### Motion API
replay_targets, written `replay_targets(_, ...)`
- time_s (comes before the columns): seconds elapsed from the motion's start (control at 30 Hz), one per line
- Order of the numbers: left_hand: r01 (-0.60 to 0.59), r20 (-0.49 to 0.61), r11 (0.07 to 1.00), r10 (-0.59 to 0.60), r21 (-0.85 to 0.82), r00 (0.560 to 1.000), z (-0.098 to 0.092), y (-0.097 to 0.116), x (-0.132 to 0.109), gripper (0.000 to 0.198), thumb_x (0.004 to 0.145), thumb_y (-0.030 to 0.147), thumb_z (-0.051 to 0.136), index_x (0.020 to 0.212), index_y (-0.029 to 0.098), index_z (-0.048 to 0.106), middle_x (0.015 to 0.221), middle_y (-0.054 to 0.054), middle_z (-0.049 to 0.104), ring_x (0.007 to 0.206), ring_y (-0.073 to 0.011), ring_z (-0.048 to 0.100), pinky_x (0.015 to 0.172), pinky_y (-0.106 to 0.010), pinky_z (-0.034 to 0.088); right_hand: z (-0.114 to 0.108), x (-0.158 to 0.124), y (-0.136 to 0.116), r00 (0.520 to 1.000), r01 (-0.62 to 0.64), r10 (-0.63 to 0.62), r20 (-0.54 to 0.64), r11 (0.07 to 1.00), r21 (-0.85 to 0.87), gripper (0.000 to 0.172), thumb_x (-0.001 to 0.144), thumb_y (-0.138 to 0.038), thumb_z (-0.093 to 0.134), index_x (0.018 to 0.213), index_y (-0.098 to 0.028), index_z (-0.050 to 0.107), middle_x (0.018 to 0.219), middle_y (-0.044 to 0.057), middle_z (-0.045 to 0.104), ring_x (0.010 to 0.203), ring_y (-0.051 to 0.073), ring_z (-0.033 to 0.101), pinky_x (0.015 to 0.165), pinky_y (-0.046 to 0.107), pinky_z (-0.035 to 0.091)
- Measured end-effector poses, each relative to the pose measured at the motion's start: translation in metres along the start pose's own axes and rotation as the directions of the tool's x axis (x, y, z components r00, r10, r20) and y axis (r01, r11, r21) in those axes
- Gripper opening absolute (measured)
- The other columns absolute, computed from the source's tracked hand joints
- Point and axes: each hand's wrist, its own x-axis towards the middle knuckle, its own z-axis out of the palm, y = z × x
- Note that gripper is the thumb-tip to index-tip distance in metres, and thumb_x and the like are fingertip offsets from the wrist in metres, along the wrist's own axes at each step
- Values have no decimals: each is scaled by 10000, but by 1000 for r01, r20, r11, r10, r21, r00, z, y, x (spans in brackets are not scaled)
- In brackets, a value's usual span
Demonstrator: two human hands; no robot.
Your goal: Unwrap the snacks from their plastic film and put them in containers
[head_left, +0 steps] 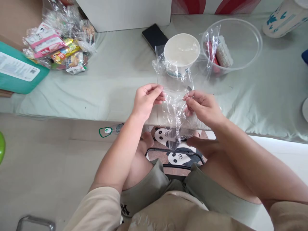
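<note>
Between my two hands hangs a clear plastic bag [176,109], crumpled and see-through, its lower end drooping past the table's front edge. My left hand [149,98] pinches it at the left side. On the other side my right hand [201,104] grips it with thumb and fingers closed. The upper part of the bag spreads toward a white paper bowl [182,51] just beyond my hands. Right of the bowl, a clear round plastic tub [247,48] holds a red item and a white wrapped roll [223,51].
A black phone [154,36] lies behind the bowl. At the left sit a pile of wrapped snacks [60,48] and a teal package [20,69]. A patterned paper cup [282,19] stands back right. White and red boxes line the back of the cloth-covered table [108,86].
</note>
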Motion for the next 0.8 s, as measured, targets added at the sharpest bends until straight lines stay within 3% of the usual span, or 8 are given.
replay_targets(0.07, -29, -43, 998, 27, -50, 999, -5, 2, -1, 185, 893, 329, 773, 855, 201, 645, 751, 3, 715, 650, -101, 697, 573, -197, 527, 0, 1, 0, 999, -7, 8, -35, 1000, 24, 282, 882, -460, 761, 855, -224, 610, 515, -73, 594, 461, 95, 573, 481, 232, 476)
replay_targets(0.17, -90, -21, 995, 89, -49, 996, -5, -2, -5, 283, 888, 452, 776, 856, 219, 618, 952, -18, 739, 857, -134, 741, 715, -236, 576, 1, 2, 0, 998, -14, 16, -57, 999, 35, 278, 875, -453, 768, 856, -223, 611, 517, -73, 586, 464, 95, 574, 478, 227, 460)
replay_targets(0.23, -128, 39, 991, 127, 40, 991, -2, -7, -8, 346, 862, 503, 793, 793, 208, 626, 1078, -42, 727, 1002, -163, 725, 799, -265, 580, 3, 2, 1, 999, -14, 15, -48, 999, 33, 282, 882, -461, 762, 861, -223, 612, 532, -67, 594, 469, 95, 578, 483, 227, 457)
replay_targets(0.33, -163, 93, 957, 145, 239, 985, 0, -13, -10, 383, 837, 525, 813, 705, 192, 679, 1093, -75, 722, 1050, -186, 696, 873, -296, 558, 4, 3, 2, 999, -11, 12, -39, 999, 37, 295, 882, -485, 759, 862, -232, 608, 545, -67, 597, 474, 99, 580, 492, 234, 457)
replay_targets(0.47, -114, 135, 904, 63, 413, 989, 0, -13, -8, 310, 836, 453, 835, 700, 187, 756, 1045, -91, 756, 1112, -225, 688, 970, -338, 510, 5, 2, 1, 998, -38, 40, -53, 998, 44, 362, 827, -549, 796, 851, -237, 613, 549, -58, 614, 472, 108, 565, 507, 264, 469)
replay_targets(0.63, -12, 109, 910, -36, 414, 993, 0, -8, -9, 382, 888, 380, 785, 584, 164, 702, 1097, -75, 772, 1078, -235, 684, 1011, -380, 472, 8, 0, -5, 994, -88, 92, -60, 994, 68, 460, 760, -663, 828, 829, -258, 621, 558, -57, 625, 486, 121, 565, 530, 298, 483)
replay_targets(0.8, 35, 121, 928, -85, 370, 989, 3, -8, -4, 113, 875, 216, 792, 780, 157, 810, 1196, -91, 747, 1144, -234, 684, 1067, -380, 459, 13, -4, -9, 995, -91, 93, -25, 993, 73, 592, 661, -803, 817, 832, -262, 645, 560, -48, 642, 496, 129, 578, 534, 309, 493)
